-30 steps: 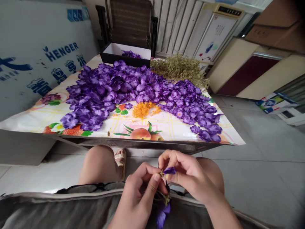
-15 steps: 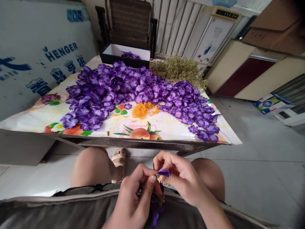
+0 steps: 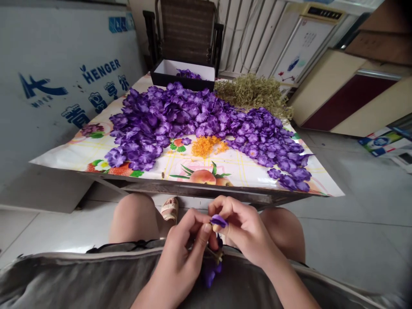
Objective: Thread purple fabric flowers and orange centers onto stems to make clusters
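Observation:
Above my lap, my left hand (image 3: 189, 244) pinches a greenish artificial flower stem (image 3: 219, 256) between thumb and forefinger. A purple flower (image 3: 211, 272) hangs from its lower end, below the fingers. My right hand (image 3: 241, 225) meets the left at the stem tip, its fingers closed on a small purple petal piece (image 3: 219, 221). The exact contact of the fingertips on the stem is partly hidden. On the table ahead lie a wide heap of purple petal pieces (image 3: 180, 111), a small pile of orange stamens (image 3: 206, 146) and a bundle of olive-green stems (image 3: 257, 92).
A black box with white inside (image 3: 161, 77) holds more purple pieces at the table's back. The printed tablecloth (image 3: 174, 165) ends just before my knees. A chair (image 3: 188, 30) stands behind, a large white cabinet (image 3: 64, 56) at left, and a cream and maroon cabinet (image 3: 344, 101) at right.
The view has shifted, so the table sits farther right. Both hands stay together at the stem tip; the purple petal piece between them has turned slightly and shows more of its face.

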`<state>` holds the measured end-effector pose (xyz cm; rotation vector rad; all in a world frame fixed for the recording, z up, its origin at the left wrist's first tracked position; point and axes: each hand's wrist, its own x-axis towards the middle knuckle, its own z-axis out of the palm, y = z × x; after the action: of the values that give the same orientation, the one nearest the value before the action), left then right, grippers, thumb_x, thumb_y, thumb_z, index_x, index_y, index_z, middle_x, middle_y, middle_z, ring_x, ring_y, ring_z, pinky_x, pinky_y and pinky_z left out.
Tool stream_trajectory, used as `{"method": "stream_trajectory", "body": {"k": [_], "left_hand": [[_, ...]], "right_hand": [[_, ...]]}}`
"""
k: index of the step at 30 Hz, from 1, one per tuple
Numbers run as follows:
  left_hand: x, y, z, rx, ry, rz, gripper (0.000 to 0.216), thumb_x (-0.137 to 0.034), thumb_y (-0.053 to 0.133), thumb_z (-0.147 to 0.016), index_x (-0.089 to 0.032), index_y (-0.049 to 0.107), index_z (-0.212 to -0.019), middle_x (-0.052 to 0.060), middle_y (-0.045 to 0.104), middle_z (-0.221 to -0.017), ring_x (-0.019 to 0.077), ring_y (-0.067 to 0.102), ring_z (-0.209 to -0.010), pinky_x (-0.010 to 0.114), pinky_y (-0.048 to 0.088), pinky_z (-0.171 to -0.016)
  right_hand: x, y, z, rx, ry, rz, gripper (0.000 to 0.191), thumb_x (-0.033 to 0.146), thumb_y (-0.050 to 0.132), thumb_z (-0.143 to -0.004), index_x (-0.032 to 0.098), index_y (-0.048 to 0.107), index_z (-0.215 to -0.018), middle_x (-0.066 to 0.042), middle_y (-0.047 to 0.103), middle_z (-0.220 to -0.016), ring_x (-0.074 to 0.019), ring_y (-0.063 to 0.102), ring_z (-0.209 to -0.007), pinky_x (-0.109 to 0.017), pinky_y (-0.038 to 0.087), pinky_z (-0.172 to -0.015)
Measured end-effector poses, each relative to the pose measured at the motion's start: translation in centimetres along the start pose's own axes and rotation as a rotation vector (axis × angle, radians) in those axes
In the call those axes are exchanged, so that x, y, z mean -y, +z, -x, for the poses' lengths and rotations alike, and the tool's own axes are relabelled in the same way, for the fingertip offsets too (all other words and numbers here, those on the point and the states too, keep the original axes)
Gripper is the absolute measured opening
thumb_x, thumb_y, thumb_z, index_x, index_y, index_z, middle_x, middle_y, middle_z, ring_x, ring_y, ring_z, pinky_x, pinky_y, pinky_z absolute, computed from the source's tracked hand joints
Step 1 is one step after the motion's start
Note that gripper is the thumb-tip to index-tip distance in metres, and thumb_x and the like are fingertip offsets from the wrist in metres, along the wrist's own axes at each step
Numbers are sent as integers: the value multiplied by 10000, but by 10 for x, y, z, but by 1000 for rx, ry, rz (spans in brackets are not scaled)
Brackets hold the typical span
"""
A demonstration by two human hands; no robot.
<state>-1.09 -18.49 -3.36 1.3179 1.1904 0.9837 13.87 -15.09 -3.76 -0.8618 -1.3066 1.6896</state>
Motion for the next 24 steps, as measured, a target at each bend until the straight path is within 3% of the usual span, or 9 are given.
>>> {"method": "stream_trajectory", "body": {"k": [4,11,16,19,21,24], "left_hand": [[1,-5,1,-51,-22,-2,106,-254,497,-936,-186,562,-888,-2,640,-711,132,594,-650,205,440,-595],[-2,-15,7,-42,-34,3,207,-269,493,-935,-169,551,-763,13,630,-666,136,561,-627,228,425,-596],[-2,-18,6,-22,-49,143,186,-266,498,-941,-171,544,-787,-15,583,-652,117,527,-622,217,417,-601],[-4,-21,5,-81,-76,226,123,-284,454,-965,-205,548,-947,-22,551,-755,116,510,-671,218,430,-623],[-6,-24,4,-116,-55,159,147,-282,423,-978,-236,555,-1026,-5,553,-877,128,529,-786,227,445,-706],[-6,-27,3,-126,43,-32,178,-252,440,-968,-238,617,-956,23,521,-1065,156,521,-1006,252,432,-866]], "right_hand": [[-3,7,-5,-6,-21,-16,222,268,664,-845,201,505,-706,4,553,-879,-98,553,-630,-252,456,-601],[-4,12,-12,50,24,-65,315,304,707,-798,206,450,-645,-9,539,-842,-140,537,-766,-278,428,-672],[-7,18,-13,61,19,-80,283,302,684,-816,218,448,-685,-7,539,-849,-146,535,-768,-277,423,-660],[-10,21,-16,-35,-48,-5,210,300,669,-830,222,491,-748,-11,568,-925,-151,556,-828,-277,436,-719],[-12,20,-18,-124,-73,63,160,301,653,-845,224,526,-787,-8,581,-931,-152,560,-850,-273,437,-755],[-14,17,-20,-217,-46,37,109,303,640,-863,231,558,-854,19,598,-828,-132,569,-768,-248,448,-713]]}}
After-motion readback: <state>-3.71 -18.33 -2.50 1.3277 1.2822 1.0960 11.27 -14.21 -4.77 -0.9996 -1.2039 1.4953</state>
